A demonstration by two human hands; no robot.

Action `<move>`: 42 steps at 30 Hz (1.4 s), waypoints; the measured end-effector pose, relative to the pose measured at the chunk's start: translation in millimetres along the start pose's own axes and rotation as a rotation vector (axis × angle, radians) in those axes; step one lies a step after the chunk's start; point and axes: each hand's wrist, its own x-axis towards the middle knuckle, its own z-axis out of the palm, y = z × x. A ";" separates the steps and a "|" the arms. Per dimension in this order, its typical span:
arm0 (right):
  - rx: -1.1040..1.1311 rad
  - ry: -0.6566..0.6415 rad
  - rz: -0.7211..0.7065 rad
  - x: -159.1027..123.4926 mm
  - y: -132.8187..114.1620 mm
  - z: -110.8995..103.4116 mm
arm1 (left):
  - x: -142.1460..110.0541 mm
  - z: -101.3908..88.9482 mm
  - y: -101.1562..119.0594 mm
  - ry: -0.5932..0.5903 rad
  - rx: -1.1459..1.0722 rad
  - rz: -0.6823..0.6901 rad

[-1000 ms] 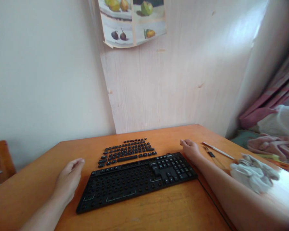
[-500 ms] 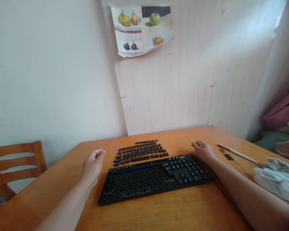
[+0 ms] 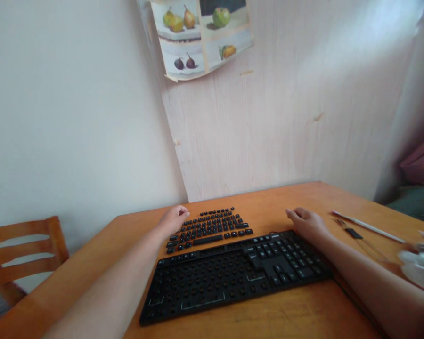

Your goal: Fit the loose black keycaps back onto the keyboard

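Note:
A black keyboard (image 3: pixel 212 275) lies on the table, its main letter area stripped of keycaps, while the right-hand keys and number pad are in place. Behind it, loose black keycaps (image 3: pixel 207 229) stand in keyboard-like rows, a long space bar (image 3: pixel 207 240) among them. My left hand (image 3: pixel 173 220) is closed, fingers curled, at the upper left end of these rows. Whether anything is in it is hidden. By the keyboard's far right corner, my right hand (image 3: pixel 309 225) is closed with the thumb against the curled fingers. What it may hold does not show.
To the right lie a thin white stick (image 3: pixel 367 226), a wire tool with a black grip (image 3: pixel 353 233) and a crumpled white cloth (image 3: pixel 422 263). A cable runs from the keyboard under my right forearm. A wooden chair (image 3: pixel 21 249) stands left; a wall (image 3: pixel 268 132) rises behind the table (image 3: pixel 268 310).
My left hand has moved right and away from me, from beside the keycap rows to their upper left end. My right hand stays by the keyboard corner. The view has shifted slightly.

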 end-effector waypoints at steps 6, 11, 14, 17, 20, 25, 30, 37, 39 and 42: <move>0.017 -0.006 -0.019 -3.5 -3.7 -2.1 | 31.3 24.8 -6.9 -0.060 0.085 0.003; 0.031 -0.006 -0.005 -4.4 -3.5 -1.1 | 49.6 37.9 -8.9 -0.107 0.090 -0.007; 0.022 -0.016 0.007 -4.9 -4.9 -1.5 | 57.3 42.0 -8.2 -0.157 0.071 0.000; 0.011 -0.019 0.011 -5.4 -6.4 -2.3 | 62.3 45.3 -8.2 -0.197 0.054 -0.002; 0.012 -0.005 0.006 -5.8 -6.6 -2.5 | 66.0 48.6 -9.1 -0.227 0.037 -0.001; 0.006 -0.001 0.007 -5.6 -6.1 -2.3 | 72.1 54.1 -12.2 -0.261 0.023 -0.001; 0.007 -0.009 0.015 -6.2 -7.4 -3.3 | 75.6 55.8 -14.3 -0.291 0.034 0.006; 0.015 -0.013 0.018 -6.9 -8.7 -4.4 | 75.3 54.0 -12.8 -0.307 0.072 0.020; 0.002 -0.019 0.019 -6.9 -9.0 -4.6 | 74.8 53.7 -12.1 -0.308 0.082 0.024; -0.013 -0.024 0.023 -7.2 -9.8 -5.2 | 74.0 53.4 -11.1 -0.299 0.098 0.030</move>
